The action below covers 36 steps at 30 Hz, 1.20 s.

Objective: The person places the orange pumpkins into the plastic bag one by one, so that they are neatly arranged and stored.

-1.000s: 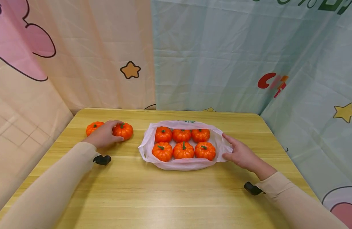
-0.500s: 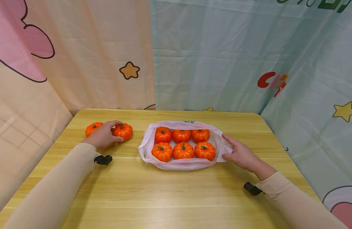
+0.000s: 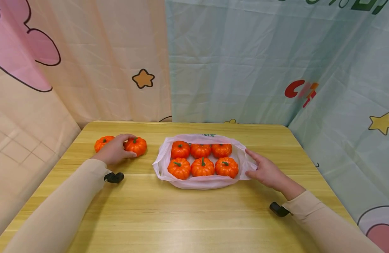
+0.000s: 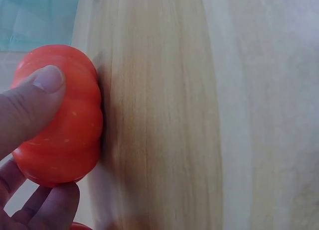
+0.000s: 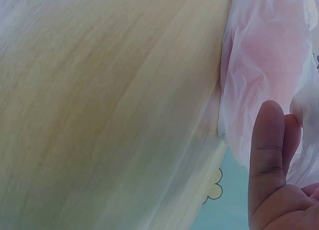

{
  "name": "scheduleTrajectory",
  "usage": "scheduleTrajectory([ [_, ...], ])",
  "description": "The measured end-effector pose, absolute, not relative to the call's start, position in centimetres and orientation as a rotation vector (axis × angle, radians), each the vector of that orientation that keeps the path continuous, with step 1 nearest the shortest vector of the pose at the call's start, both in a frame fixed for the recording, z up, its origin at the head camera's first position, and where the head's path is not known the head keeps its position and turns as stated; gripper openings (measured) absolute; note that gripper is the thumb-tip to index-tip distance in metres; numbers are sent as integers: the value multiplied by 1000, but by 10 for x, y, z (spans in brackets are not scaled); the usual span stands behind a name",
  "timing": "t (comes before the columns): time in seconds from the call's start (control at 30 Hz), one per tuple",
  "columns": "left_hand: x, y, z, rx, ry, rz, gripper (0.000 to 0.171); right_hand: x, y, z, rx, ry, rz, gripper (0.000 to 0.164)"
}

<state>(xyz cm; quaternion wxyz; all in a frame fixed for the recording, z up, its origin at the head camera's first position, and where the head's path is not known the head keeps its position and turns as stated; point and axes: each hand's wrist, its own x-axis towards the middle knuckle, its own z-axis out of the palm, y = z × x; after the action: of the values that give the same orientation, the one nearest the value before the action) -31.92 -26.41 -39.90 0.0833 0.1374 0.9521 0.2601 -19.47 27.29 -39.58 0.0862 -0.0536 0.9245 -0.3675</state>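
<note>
My left hand (image 3: 115, 150) grips a small orange toy pumpkin (image 3: 136, 146) with a green stem at the table's left. In the left wrist view the thumb (image 4: 40, 98) lies across the pumpkin's side and the fingertips (image 4: 57, 205) are at its other end. Another pumpkin (image 3: 103, 142) sits left of that hand, partly covered by it. At the table's middle, a white plastic bag (image 3: 204, 182) lies with its mouth open, several pumpkins (image 3: 203, 166) inside in two rows. My right hand (image 3: 269, 171) touches the bag's right end, thumb and forefinger spread and fairly straight.
The wooden table (image 3: 194, 218) carries all of these things. Printed curtains (image 3: 245, 70) hang behind its back edge and at both sides. A black wrist camera piece (image 3: 114, 177) sticks out below the left cuff, another (image 3: 279, 208) below the right cuff.
</note>
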Motion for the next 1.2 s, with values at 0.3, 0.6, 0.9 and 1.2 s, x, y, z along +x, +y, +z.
scheduleTrajectory([
  [0.3, -318, -263, -398, 414, 2843, 777, 76, -194, 272, -395, -163, 2770, -1073, 90],
  [0.6, -320, -264, -400, 432, 2856, 758, 76, -195, 273, -395, -134, 2759, -1077, 89],
  [0.9, -316, -259, -389, 447, 2871, 763, 72, -197, 272, -392, -134, 2753, -1077, 89],
  [1.2, -308, -241, -355, 516, 2910, 909, 75, -198, 272, -390, -137, 2737, -1101, 90],
])
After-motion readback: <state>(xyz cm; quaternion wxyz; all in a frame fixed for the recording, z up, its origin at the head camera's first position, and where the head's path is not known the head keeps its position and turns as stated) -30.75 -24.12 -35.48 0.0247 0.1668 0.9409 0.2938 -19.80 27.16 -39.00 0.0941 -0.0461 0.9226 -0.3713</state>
